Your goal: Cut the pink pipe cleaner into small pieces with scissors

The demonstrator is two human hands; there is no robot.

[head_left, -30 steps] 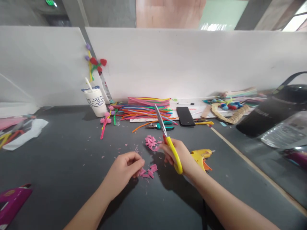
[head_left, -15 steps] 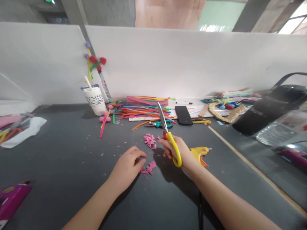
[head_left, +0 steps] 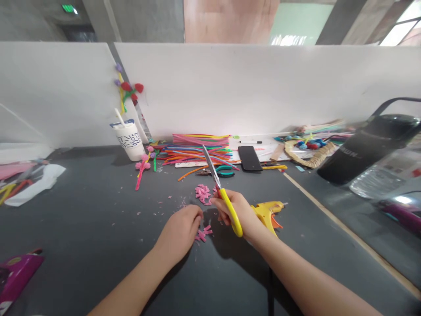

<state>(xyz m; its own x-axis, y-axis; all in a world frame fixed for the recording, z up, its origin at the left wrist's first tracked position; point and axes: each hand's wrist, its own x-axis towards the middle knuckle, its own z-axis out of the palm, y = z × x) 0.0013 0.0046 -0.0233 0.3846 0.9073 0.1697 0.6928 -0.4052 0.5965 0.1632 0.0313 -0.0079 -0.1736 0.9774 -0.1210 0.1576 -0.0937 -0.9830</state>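
My right hand (head_left: 244, 211) is closed around a pair of scissors (head_left: 230, 210) with yellow handles; the blades look closed and point up and away. My left hand (head_left: 179, 231) hovers low over the dark table, its fingers drawn together in a pinch. What it pinches, if anything, is hidden. Just right of it lies a small group of short pink cut pieces (head_left: 206, 231), partly covered by the fingers. Another heap of pink pieces (head_left: 201, 193) lies farther back, between the two hands. A yellow glue gun (head_left: 270, 211) rests beside my right wrist, which hides part of it.
Behind the heaps lie teal-handled pliers (head_left: 223, 171), a pile of coloured pipe cleaners (head_left: 197, 151) and a black phone (head_left: 250, 158). A white patterned cup (head_left: 130, 141) stands back left, near a pink fuzzy flower stem (head_left: 142, 169). A large black bottle (head_left: 358, 147) stands at right.
My left hand's fingers have drawn together near the front pink pieces. My right hand, with the scissors, has moved slightly left and the scissors tilt more to the left.
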